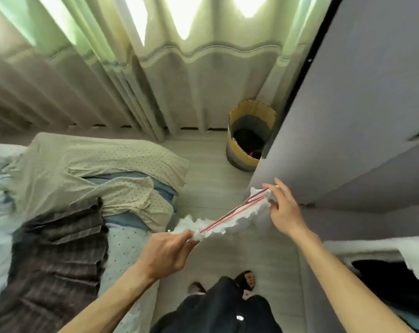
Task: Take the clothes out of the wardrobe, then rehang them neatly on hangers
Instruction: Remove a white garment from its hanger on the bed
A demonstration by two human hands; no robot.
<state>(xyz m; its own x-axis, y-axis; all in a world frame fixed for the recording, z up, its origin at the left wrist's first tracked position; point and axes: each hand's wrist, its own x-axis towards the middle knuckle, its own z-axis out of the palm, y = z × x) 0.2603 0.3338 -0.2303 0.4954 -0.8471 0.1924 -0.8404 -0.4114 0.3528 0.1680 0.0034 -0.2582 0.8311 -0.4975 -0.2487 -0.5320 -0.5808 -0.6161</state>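
garment (237,213): white, ruffled, red-striped, stretched between both hands, right of the bed (126,255)
left hand (166,254): clamped on its near end
right hand (285,210): pinching its far end
plaid skirt (59,260): on the bed

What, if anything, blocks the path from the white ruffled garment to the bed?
Nothing visible does. The white ruffled garment, held between the left hand and the right hand, is over open floor, right beside the bed.
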